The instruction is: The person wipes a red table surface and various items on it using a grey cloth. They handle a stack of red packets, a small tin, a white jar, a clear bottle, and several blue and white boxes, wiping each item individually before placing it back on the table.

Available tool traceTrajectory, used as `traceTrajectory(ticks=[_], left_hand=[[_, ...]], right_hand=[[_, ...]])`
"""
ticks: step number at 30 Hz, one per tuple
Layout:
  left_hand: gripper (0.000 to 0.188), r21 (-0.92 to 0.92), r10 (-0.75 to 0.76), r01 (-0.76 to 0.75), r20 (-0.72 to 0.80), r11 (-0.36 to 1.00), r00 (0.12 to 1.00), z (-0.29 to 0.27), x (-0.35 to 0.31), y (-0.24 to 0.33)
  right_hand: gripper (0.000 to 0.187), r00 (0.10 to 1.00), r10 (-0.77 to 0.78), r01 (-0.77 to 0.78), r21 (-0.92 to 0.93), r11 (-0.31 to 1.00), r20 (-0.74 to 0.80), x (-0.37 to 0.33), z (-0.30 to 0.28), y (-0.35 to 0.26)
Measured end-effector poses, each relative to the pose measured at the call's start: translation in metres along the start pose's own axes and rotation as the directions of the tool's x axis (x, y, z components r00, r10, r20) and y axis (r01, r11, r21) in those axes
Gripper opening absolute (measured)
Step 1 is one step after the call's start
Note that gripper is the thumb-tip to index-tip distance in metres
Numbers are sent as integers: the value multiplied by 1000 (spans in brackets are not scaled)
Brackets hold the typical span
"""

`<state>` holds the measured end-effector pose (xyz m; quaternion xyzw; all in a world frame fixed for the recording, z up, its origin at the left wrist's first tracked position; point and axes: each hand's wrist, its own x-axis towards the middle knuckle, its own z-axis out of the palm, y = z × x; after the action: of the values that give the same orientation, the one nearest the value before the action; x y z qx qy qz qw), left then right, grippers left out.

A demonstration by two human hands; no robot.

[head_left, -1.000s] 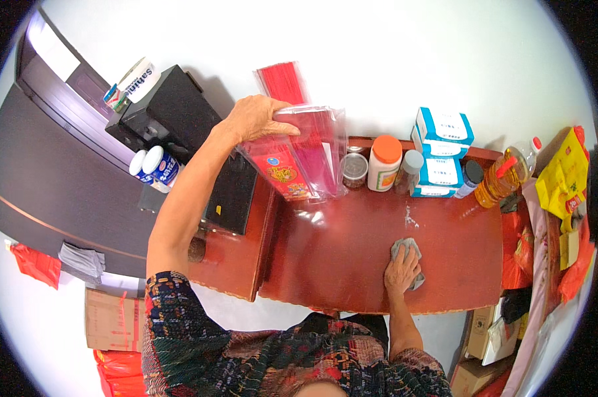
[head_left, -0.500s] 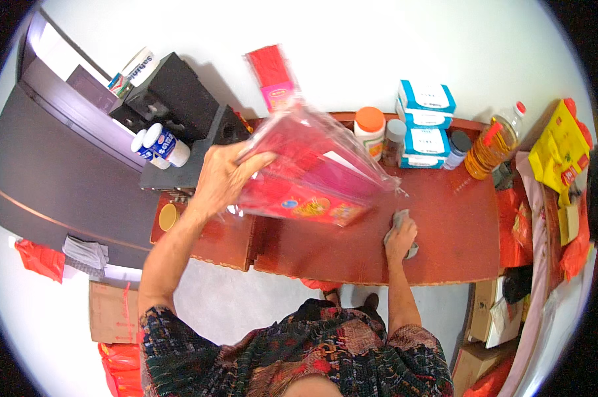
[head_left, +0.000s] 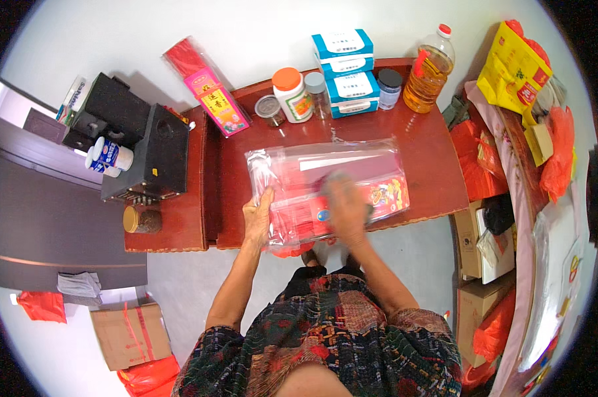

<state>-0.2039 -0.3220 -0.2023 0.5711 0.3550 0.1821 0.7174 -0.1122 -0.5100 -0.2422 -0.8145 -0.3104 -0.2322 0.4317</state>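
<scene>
A clear plastic bag [head_left: 352,173] holding flat red packets lies across the front of the red-brown table [head_left: 431,159]. My left hand [head_left: 259,217] grips the bag's left end at the table's front edge. My right hand [head_left: 346,206] rests on top of the bag near its middle, blurred by motion. A grey cloth [head_left: 337,180] shows under its fingers.
At the back of the table stand a long red and pink packet [head_left: 213,99], a white bottle with an orange cap [head_left: 292,92], small jars [head_left: 270,110], stacked blue-and-white boxes [head_left: 344,66] and an oil bottle [head_left: 428,69]. A black box [head_left: 160,152] sits at left. Cardboard boxes [head_left: 130,334] stand on the floor.
My left hand brought the plastic bag down from the back wall and laid it flat on the table. My right hand moved with the cloth from the table onto the bag.
</scene>
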Motion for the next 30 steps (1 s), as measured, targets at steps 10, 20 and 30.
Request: traceTrajectory(ticks=[10, 20, 30], left_hand=[[36, -122, -144, 136, -57, 983, 988, -43, 34, -110], [50, -76, -334, 328, -87, 942, 939, -33, 27, -129], [49, -61, -341, 336, -105, 940, 934, -40, 32, -134]], right_hand=[[41, 920, 85, 68, -369, 927, 382, -24, 8, 56], [44, 907, 421, -258, -789, 558, 2, -3, 40, 122], [43, 811, -113, 145, -11, 989, 574, -24, 155, -20]])
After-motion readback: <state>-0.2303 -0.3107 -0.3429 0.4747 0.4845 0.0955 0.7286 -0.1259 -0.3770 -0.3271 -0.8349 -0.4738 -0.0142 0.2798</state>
